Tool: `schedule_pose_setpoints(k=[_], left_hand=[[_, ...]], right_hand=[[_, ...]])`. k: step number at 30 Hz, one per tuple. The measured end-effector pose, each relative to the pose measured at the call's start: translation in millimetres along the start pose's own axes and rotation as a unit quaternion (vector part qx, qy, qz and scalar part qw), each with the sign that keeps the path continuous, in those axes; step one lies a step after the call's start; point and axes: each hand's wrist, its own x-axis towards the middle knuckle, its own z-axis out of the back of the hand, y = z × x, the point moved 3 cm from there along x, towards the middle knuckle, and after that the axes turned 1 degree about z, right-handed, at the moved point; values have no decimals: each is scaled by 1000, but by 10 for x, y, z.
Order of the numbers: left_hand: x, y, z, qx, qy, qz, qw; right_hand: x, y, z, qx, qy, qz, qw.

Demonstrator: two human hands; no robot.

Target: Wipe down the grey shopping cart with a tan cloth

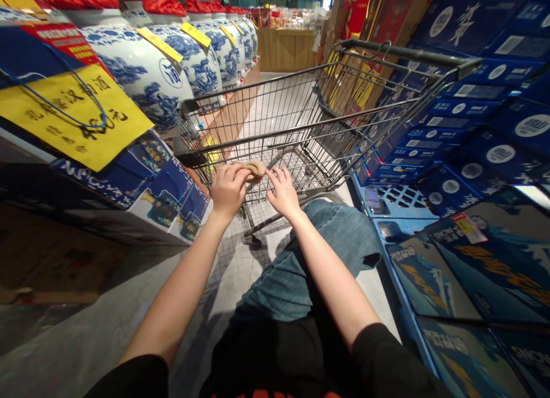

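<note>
The left hand (230,189) is clamped on a crumpled beige cloth (256,170) at the near edge of a wire shopping cart (262,111), while the right hand (281,192), apart from it, spreads its fingers just beside the cloth.

The yellow sign (73,114) shows a price ending in 元; the blue cartons (455,272) read SNOW.

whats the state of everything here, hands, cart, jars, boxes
left hand, gripping a tan soft item
tan soft item, pinched, partly hidden
right hand, open, fingers spread near the item
wire shopping cart, upright on tiled floor
blue-and-white porcelain jars, capped with red cloth
blue boxes, stacked
</note>
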Motion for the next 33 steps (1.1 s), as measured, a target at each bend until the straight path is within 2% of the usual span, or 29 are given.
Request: schedule_pose_setpoints(k=[2,6,8,12,15,19,21,23,27,29,33], left_hand=[[-26,42,2,10,-19,11,1000],[-102,86,-66,21,7,12,1000],[-92,80,-37,16,6,6,1000],[-2,76,139,1,-54,18,998],[-30,125,149,-2,-84,52,995],[-189,196,-25,-6,-30,65,997],[-219,206,-39,-11,-13,57,998],[-188,200,34,-14,-25,41,999],[-106,213,201,7,-90,33,995],[-141,245,172,20,-95,41,994],[-284,292,11,23,-53,32,998]], right_hand=[[1,-2,0,5,-5,-1,1000],[4,3,-3,3,-7,1,1000],[4,8,-1,-4,-2,0,1000],[-4,19,13,-9,0,-4,1000],[-6,24,21,-7,-2,-5,1000],[-1,24,19,-9,1,-4,1000],[1,21,13,-8,0,-3,1000],[2,17,7,-7,-3,-3,1000],[2,8,-3,-5,-7,-2,1000],[5,4,-5,-3,-8,-1,1000],[12,1,-2,-6,-7,-1,1000]])
